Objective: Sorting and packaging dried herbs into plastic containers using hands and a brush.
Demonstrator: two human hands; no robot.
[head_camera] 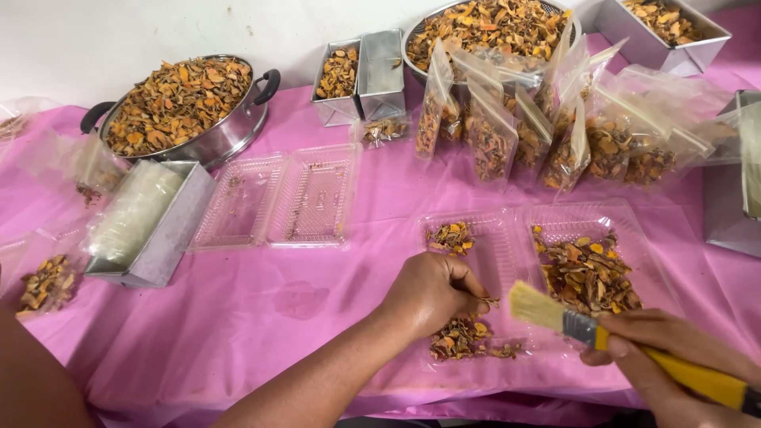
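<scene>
Brush and dried slices over a clear tray on the pink counter [238,317].

The left hand [432,295] pinches dried orange-brown slices [460,337] in the clear tray [507,238], directly beneath it. The right hand [674,357] grips a yellow-handled brush [602,329], its long axis slanting up-left, pale bristles just right of the left hand.

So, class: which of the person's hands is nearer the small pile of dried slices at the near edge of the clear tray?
Left. The left hand sits directly above the pile, fingers almost touching it. The right hand, holding the brush, is off to the pile's right.
</scene>
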